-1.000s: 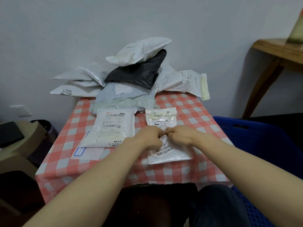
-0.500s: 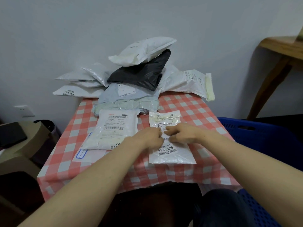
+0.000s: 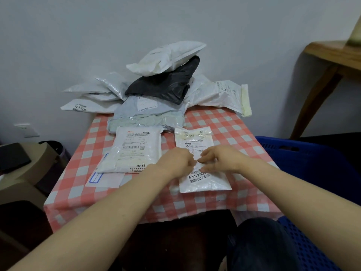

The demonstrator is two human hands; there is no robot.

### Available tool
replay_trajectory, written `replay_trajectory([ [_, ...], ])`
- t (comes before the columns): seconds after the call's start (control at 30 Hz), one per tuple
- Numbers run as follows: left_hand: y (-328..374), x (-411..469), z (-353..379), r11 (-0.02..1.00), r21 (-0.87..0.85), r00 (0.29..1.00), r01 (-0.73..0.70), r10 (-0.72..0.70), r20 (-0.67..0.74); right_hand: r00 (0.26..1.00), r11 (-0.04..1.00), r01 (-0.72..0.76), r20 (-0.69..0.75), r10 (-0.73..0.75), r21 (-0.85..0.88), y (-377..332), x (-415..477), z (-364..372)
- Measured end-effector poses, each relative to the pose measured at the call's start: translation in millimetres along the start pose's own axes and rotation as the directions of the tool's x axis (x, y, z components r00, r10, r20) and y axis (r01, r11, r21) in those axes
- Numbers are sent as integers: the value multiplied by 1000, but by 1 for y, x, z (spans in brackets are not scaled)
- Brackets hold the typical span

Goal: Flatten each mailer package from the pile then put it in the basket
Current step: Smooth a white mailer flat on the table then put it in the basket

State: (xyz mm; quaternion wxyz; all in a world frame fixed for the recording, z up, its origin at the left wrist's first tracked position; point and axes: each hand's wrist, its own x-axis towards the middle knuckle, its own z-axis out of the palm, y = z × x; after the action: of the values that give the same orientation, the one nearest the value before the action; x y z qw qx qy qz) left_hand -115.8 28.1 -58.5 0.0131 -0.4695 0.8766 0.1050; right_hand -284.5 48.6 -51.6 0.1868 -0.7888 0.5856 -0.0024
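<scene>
Mailer package (image 3: 201, 178), the small white one with a printed label, lies flat on the near right part of the table (image 3: 230, 202), which is covered with a red-and-white checked cloth. I have both hands on its middle. My left hand (image 3: 176, 162) comes in from the table's near edge with its fingers curled down, pinching the film. My right hand (image 3: 221, 159) meets it from the other side, thumb and forefinger nipped together on the same spot, so the fingertips of the two hands almost touch. The film between them is wrinkled, while the near end of the package, with its bold black numbers, lies smooth on the table.

On the near left part of the table a larger white mailer (image 3: 134, 151) lies flat, overlapping a thin envelope (image 3: 105, 179) with a blue-outlined box. The pile (image 3: 162, 90) fills the table's far edge against the wall: pale grey and white bags below, a black mailer (image 3: 166, 83) over them and a puffed white one on top, with some bags hanging past the table's left and right edges. The basket (image 3: 304, 159), blue plastic, stands just beside the table's right side. I cannot tell what is in it.
</scene>
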Motion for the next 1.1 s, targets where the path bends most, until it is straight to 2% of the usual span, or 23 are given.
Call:
replay_trajectory([
  [0.07,2,-2,4,1000,4,998,15,-15,62,999,998,-12,51,14,-56,0,1,4],
  [0.13,1,-2,10,1000,-18,995,18,-16,95,999,997,-22,38,25,-74,-1,2,7],
  [0.27,-2,-6,12,999,-45,994,19,-15,107,998,988,10,67,0,-151,-4,-3,11],
  [0.4,0,-7,5,999,-43,991,9,-3,130,990,995,37,137,-25,-88,0,-7,4],
  [0.5,-1,-13,1,995,-96,991,-31,43,126,992,1000,7,124,-5,-13,-2,-5,-1],
  [0.67,-3,-16,3,998,-57,991,-32,39,128,990,998,-39,137,31,57,-1,1,0],
  [0.8,-1,-12,9,994,-106,997,24,-17,70,994,998,-54,100,49,45,-4,5,3],
  [0.93,5,-11,4,998,-62,999,-32,31,-15,998,990,-63,25,60,127,-4,4,2],
  [1.1,6,-12,2,986,-163,998,40,-49,-50,995,993,-9,-104,-3,-115,-11,9,5],
])
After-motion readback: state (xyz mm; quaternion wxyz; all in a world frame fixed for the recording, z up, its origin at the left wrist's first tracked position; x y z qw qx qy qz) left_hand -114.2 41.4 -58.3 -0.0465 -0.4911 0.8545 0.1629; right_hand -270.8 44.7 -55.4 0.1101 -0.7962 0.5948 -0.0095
